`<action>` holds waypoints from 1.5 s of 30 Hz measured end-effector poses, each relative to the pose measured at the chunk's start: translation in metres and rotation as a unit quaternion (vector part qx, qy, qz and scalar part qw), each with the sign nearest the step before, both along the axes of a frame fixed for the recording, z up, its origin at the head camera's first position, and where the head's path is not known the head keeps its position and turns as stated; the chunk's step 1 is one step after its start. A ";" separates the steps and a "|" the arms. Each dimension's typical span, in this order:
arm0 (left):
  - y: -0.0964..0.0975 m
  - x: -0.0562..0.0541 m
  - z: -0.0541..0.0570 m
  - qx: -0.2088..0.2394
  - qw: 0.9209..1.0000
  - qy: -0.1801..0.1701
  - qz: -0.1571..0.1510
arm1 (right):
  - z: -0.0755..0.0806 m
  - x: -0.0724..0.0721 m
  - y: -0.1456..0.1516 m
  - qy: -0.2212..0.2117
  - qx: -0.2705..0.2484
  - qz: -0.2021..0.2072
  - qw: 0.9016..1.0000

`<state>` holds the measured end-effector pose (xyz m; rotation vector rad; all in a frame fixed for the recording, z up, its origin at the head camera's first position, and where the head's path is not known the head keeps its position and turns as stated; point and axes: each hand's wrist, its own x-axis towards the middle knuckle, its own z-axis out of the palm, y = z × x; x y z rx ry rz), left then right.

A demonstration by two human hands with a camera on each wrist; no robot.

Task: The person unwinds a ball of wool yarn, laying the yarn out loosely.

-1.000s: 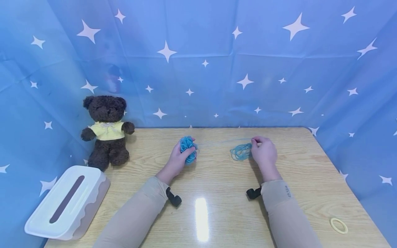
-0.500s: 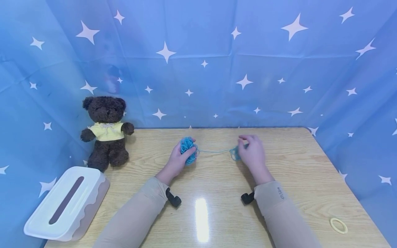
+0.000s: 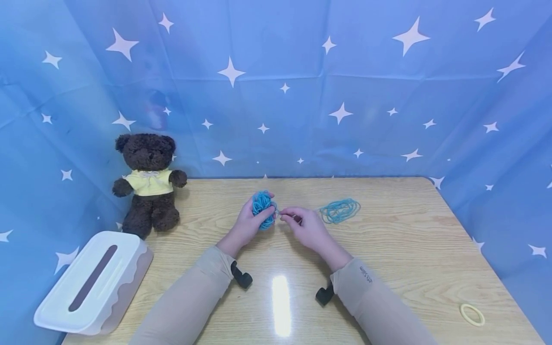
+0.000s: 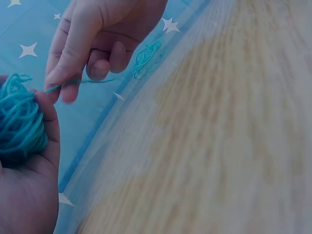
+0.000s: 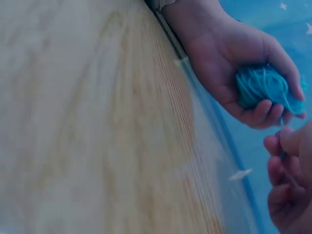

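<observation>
A ball of blue yarn sits in my left hand, thumb across its front and fingers curled behind it. Close by on the right, my right hand pinches the yarn strand between thumb and fingertips, very near the ball. In the left wrist view the strand runs on past the right hand toward a loose coil of yarn, which lies on the table to the right. The right wrist view shows the ball in the left palm, with the right fingertips just below it.
A brown teddy bear in a yellow top sits at the table's back left. In front of it stands a white slotted box. A pale yellow ring lies at the right front of the wooden table. Behind hangs a blue star-patterned curtain.
My right hand has moved left from beside the loose coil to right next to the ball, uncovering the coil. My left hand and the ball have stayed nearly in place.
</observation>
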<state>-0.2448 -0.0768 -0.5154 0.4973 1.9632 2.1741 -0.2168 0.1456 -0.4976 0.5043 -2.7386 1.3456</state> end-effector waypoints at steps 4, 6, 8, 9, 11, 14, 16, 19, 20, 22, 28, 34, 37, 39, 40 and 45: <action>0.000 0.000 0.000 -0.003 1.000 0.009 0.008 | 0.001 -0.002 0.006 0.024 0.025 -0.024 0.999; 0.000 -0.001 -0.001 -0.008 1.000 0.009 0.017 | 0.004 -0.004 0.011 0.032 0.036 -0.038 0.998; -0.001 -0.002 -0.002 -0.014 0.999 0.010 0.029 | 0.007 -0.007 0.019 0.042 0.044 -0.053 0.997; -0.001 -0.002 -0.003 -0.016 0.999 0.010 0.037 | 0.009 -0.008 0.023 0.043 0.044 -0.062 0.996; -0.001 -0.003 -0.004 -0.022 0.998 0.010 0.051 | 0.014 -0.011 0.033 0.044 0.041 -0.079 0.995; -0.001 -0.004 -0.005 -0.023 0.998 0.012 0.062 | 0.018 -0.015 0.051 0.032 0.044 -0.117 0.992; -0.002 -0.004 -0.005 -0.022 0.998 0.011 0.063 | 0.020 -0.018 0.064 0.023 0.047 -0.142 0.989; -0.002 -0.005 -0.005 -0.015 0.998 0.008 0.065 | 0.020 -0.022 0.083 0.018 0.049 -0.173 0.984; -0.002 -0.005 -0.005 -0.016 0.998 0.008 0.067 | 0.020 -0.023 0.089 0.018 0.051 -0.182 0.982; -0.002 -0.004 -0.004 -0.018 0.997 0.009 0.073 | 0.018 -0.026 0.100 0.020 0.053 -0.201 0.978; -0.002 -0.003 -0.003 -0.029 0.996 0.009 0.085 | 0.013 -0.029 0.124 -0.019 0.051 -0.257 0.965; -0.001 -0.004 -0.002 -0.031 0.995 0.010 0.098 | 0.010 -0.032 0.140 -0.075 0.075 -0.299 0.948; 0.000 -0.005 -0.002 -0.034 0.994 0.005 0.104 | 0.008 -0.033 0.145 -0.095 0.098 -0.308 0.942; -0.001 -0.005 -0.002 -0.036 0.994 0.003 0.105 | 0.007 -0.032 0.145 -0.100 0.114 -0.308 0.939; -0.001 -0.004 -0.002 -0.037 0.994 0.004 0.103 | 0.006 -0.032 0.144 -0.098 0.121 -0.308 0.939; -0.002 -0.003 -0.001 -0.037 0.995 0.010 0.091 | 0.008 -0.029 0.127 -0.029 0.117 -0.297 0.947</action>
